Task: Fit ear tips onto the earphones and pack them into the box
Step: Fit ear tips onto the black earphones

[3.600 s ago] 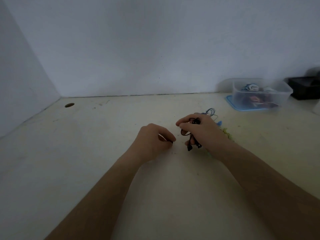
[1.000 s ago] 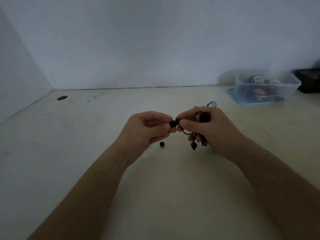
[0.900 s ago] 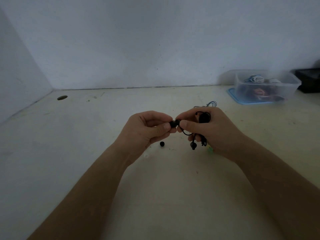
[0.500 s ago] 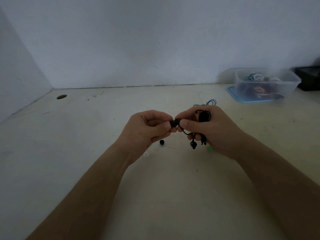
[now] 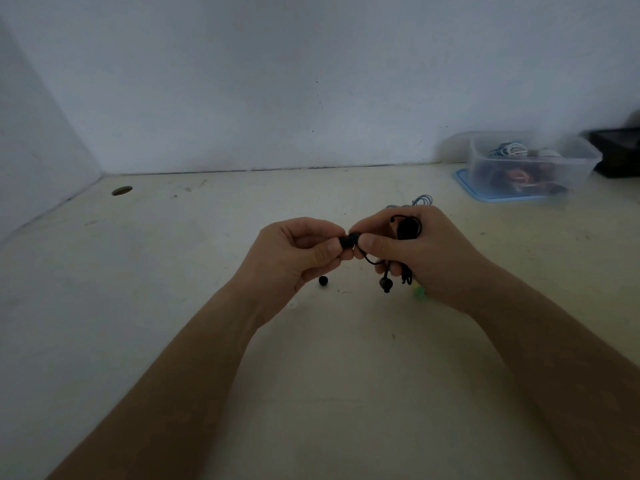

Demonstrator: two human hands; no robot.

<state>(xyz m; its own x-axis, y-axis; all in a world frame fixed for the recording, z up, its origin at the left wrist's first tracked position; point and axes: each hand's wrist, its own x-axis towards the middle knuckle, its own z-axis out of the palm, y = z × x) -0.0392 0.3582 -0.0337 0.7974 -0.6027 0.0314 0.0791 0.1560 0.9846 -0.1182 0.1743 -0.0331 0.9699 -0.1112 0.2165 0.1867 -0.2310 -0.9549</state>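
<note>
Above the pale table, my left hand (image 5: 298, 252) pinches a black ear tip (image 5: 347, 241) between thumb and fingers, pressed against the earbud that my right hand (image 5: 419, 251) pinches. The black earphones (image 5: 408, 228) are bundled in my right hand, cable looped over the fingers. A second earbud (image 5: 385, 283) dangles below that hand. A loose black ear tip (image 5: 323, 280) lies on the table under my left hand. The clear plastic box (image 5: 533, 168) stands at the back right on a blue lid.
A grey-blue coiled cable (image 5: 422, 200) lies behind my right hand. A small green piece (image 5: 418, 292) lies under my right wrist. A black object (image 5: 620, 150) sits at the far right by the wall. A round hole (image 5: 122, 190) marks the table's back left.
My hands have lifted off the table and come together; my left hand now holds an ear tip against the earbud. A loose ear tip lies on the table. Over the last second, almost nothing moved.
</note>
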